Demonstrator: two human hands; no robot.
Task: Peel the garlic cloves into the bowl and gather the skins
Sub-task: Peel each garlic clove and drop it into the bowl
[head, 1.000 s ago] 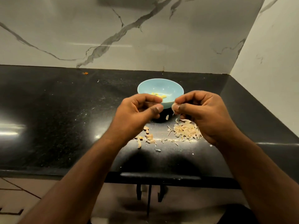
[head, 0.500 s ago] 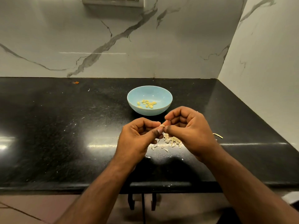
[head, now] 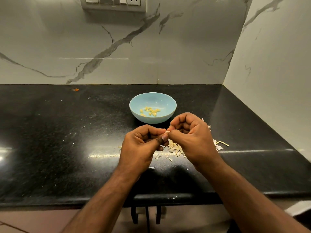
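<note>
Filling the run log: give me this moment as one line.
step: peeling | left hand + right hand: pinch garlic clove | bowl: holds peeled cloves | skins: on counter

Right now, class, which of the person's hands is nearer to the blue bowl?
Right. The right hand sits just in front of the blue bowl's near-right edge; the left hand is further back toward the person.

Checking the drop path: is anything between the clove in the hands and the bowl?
Nothing visible. The garlic clove, pinched between left hand and right hand, sits just in front of the open blue bowl.
</note>
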